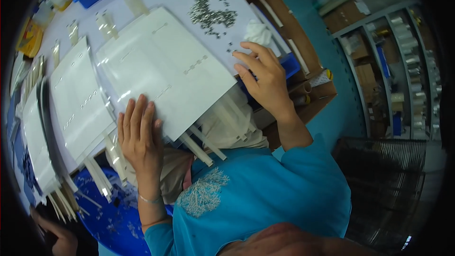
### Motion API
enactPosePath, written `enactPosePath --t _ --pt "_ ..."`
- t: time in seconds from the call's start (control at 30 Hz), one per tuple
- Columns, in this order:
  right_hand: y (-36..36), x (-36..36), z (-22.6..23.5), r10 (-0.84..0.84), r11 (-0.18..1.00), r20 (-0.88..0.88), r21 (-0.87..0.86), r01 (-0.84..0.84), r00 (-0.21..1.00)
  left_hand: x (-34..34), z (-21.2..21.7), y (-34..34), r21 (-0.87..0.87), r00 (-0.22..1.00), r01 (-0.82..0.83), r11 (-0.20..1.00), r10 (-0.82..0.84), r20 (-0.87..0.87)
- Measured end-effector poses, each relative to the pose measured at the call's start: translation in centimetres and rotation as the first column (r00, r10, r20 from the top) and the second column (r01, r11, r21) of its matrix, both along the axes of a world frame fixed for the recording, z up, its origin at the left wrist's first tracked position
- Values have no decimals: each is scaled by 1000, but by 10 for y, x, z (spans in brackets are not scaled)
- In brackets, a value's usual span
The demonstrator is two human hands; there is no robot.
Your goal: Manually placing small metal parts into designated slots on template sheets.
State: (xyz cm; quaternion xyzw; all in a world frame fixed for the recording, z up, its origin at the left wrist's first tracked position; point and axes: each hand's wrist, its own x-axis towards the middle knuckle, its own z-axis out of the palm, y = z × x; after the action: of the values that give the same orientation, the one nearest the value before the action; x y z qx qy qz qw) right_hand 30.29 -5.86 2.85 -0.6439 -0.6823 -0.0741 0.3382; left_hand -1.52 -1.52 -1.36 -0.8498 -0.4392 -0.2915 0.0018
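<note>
A wide white plastic sheet (pixel 161 52) with rows of small slots lies before me, pale straps sticking out from its far and near edges. My left hand (pixel 141 137) rests flat on its near left part, fingers stretched out. Over the table's right side hovers my right hand (pixel 265 76), fingers curved, thumb and index apart. Its index fingertip is beside a few loose metal bits; I see nothing held. A heap of small shiny metal pieces (pixel 211 13) lies beyond the sheet. Near the right hand sits a crumpled white cloth (pixel 258 33).
More strapped white sheets (pixel 80 99) lie to the left, with a stack (pixel 40 137) beyond. A blue tub (pixel 111 223) holding scraps stands below the table edge. Cardboard boxes (pixel 296 42) line the right side; shelves (pixel 374 66) stand farther off. Another person's hand (pixel 59 234) shows lower left.
</note>
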Motion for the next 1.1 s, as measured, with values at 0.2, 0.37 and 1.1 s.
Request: enactPosePath --t 0.2,0.37,1.1 --pt "16 -40 8 368 927 -129 -30 -375 921 8 10 4 -66 993 25 997 -17 117" --pt "31 -61 11 516 850 -69 -78 -520 854 12 11 -1 -115 987 -3 993 22 160" --pt "33 -86 5 456 885 -26 -91 -456 890 10 7 1 -114 978 -5 993 29 208"
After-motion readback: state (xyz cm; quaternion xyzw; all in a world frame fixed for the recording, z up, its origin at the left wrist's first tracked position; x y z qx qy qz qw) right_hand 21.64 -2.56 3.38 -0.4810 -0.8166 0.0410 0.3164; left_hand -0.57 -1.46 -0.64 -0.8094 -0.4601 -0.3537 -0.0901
